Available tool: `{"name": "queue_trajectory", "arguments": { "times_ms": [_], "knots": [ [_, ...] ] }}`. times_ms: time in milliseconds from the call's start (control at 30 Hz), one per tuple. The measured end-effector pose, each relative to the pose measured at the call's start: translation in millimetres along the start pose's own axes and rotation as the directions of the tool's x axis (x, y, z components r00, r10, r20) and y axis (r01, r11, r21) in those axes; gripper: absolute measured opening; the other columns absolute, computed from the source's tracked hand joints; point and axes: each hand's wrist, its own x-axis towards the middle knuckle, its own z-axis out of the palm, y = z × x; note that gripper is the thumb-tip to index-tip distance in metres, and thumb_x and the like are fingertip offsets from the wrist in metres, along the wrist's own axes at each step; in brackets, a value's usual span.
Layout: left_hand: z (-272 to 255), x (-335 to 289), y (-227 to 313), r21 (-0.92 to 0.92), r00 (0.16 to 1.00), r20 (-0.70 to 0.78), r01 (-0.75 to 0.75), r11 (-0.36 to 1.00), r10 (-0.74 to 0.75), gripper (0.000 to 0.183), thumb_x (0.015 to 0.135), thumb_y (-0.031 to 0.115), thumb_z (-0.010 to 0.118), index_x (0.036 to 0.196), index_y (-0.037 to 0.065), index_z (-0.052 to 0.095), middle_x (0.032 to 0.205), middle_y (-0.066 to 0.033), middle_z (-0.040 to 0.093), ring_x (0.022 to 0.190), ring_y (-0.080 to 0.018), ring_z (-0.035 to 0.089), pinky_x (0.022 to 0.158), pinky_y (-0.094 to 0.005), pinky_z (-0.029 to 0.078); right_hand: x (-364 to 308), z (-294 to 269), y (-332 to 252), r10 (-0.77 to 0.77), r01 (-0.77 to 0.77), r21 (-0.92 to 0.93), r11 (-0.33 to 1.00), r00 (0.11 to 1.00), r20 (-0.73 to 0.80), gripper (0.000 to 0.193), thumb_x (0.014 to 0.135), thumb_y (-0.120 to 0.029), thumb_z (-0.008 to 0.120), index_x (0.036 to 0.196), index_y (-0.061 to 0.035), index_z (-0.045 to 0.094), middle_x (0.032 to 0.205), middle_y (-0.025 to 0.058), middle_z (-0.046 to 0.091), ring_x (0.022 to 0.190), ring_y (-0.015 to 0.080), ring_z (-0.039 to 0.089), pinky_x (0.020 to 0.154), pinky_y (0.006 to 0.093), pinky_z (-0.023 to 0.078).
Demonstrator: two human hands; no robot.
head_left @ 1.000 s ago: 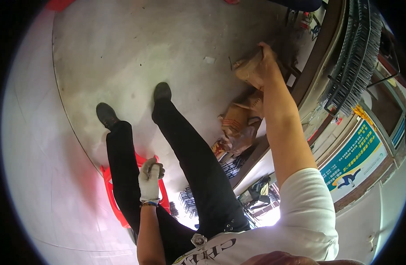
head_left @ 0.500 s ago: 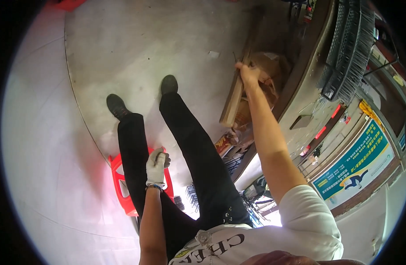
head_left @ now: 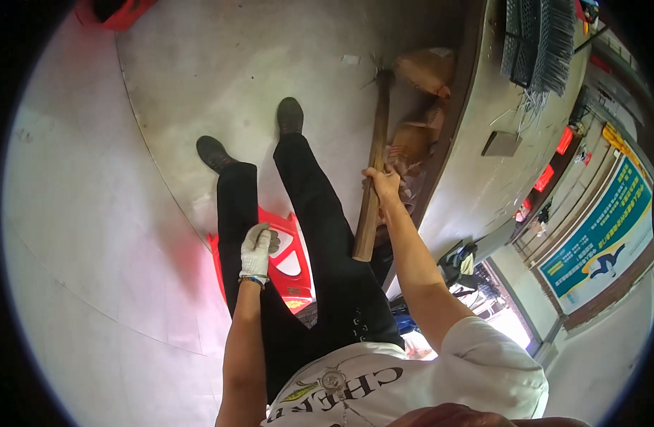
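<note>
My right hand [head_left: 384, 186], bare, is closed around a long, thick wooden bar [head_left: 377, 135]. The bar slants upward and away from me; its near squared end hangs beside my right thigh, and its far end looks darker. My left hand [head_left: 258, 249] wears a pale knitted glove and has a band at the wrist. Its fingers are curled in above my left thigh, with nothing showing in them. Below that hand, between and behind my legs, is a red plastic stool [head_left: 295, 245].
Brown crumpled paper or cardboard [head_left: 416, 142] lies right of the bar, along the base of a table [head_left: 476, 135]. Grey-bristled broom heads [head_left: 544, 50] and a small dark block [head_left: 500, 144] are on the table. A green-and-white sign [head_left: 601, 235] stands at the right. A red container [head_left: 113, 13] sits far left.
My right hand has drawn the bar toward me and lifted it from beside the brown paper, with the grip now nearer its close end. My left hand stays curled over the thigh.
</note>
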Motion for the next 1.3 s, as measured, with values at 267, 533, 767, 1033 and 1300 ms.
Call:
{"name": "queue_trajectory", "arguments": {
  "times_ms": [267, 533, 767, 1033, 1300],
  "knots": [
    [-16.4, -23.1, 34.6, 0.165, 0.998, 0.009, -0.068, 0.984, 0.068, 0.022, 0.091, 0.012, 0.05, 0.11, 0.001, 0.053, 0.084, -0.0069, 0.061, 0.067, -0.012, 0.059, 0.061, -0.0248, 0.05, -21.4, -41.7, 48.9, 0.258, -0.314, 0.275, 0.909, 0.941, 0.22, 0.022, 0.073, -0.017, 0.064, 0.084, 0.0015, 0.058, 0.07, 0.0095, 0.06, 0.06, 0.0185, 0.058, 0.056, 0.0269, 0.049],
    [-40.1, -55.8, 85.2, 0.282, 0.984, 0.035, -0.176, 0.943, 0.173, 0.027, 0.091, 0.015, 0.052, 0.113, 0.0, 0.052, 0.087, -0.0074, 0.062, 0.069, -0.0122, 0.059, 0.061, -0.0241, 0.049, -139.1, -74.9, 67.8, 0.19, -0.367, 0.429, 0.826, 0.896, 0.401, 0.027, 0.076, -0.017, 0.061, 0.093, 0.002, 0.053, 0.082, 0.0104, 0.057, 0.068, 0.0163, 0.056, 0.06, 0.0263, 0.048],
    [-28.5, -109.4, 129.5, 0.418, 0.993, 0.04, -0.116, 0.901, 0.109, 0.031, 0.089, 0.017, 0.055, 0.115, 0.001, 0.05, 0.089, -0.0083, 0.061, 0.071, -0.0136, 0.059, 0.062, -0.025, 0.05, -281.2, -128.6, 93.8, 0.07, -0.257, 0.381, 0.888, 0.895, 0.441, 0.028, 0.073, -0.011, 0.062, 0.097, 0.0017, 0.055, 0.079, 0.0111, 0.059, 0.062, 0.0179, 0.059, 0.052, 0.0296, 0.049],
    [96.1, -137.5, 119.3, 0.404, 0.942, 0.187, 0.187, 0.896, -0.28, 0.086, 0.077, 0.051, 0.064, 0.135, 0.001, 0.027, 0.135, -0.0216, 0.034, 0.122, -0.0333, 0.039, 0.099, -0.0441, 0.037, -406.0, -223.5, 87.8, -0.106, -0.273, 0.509, 0.816, 0.795, 0.597, 0.046, 0.066, -0.002, 0.064, 0.111, -0.0002, 0.054, 0.082, 0.0088, 0.061, 0.064, 0.0166, 0.06, 0.055, 0.0285, 0.05],
    [326.5, -170.8, 124.1, 0.101, 0.715, 0.697, -0.03, 0.994, -0.05, 0.103, 0.067, 0.068, 0.055, 0.141, 0.008, 0.015, 0.139, -0.0173, 0.03, 0.123, -0.0348, 0.035, 0.104, -0.0462, 0.031, -431.1, -324.3, 135.5, -0.373, -0.023, 0.646, 0.763, 0.801, 0.469, 0.072, 0.063, 0.006, 0.067, 0.13, 0.0058, 0.041, 0.115, 0.0087, 0.056, 0.104, 0.0139, 0.054, 0.092, 0.0263, 0.04]
  ]
}}
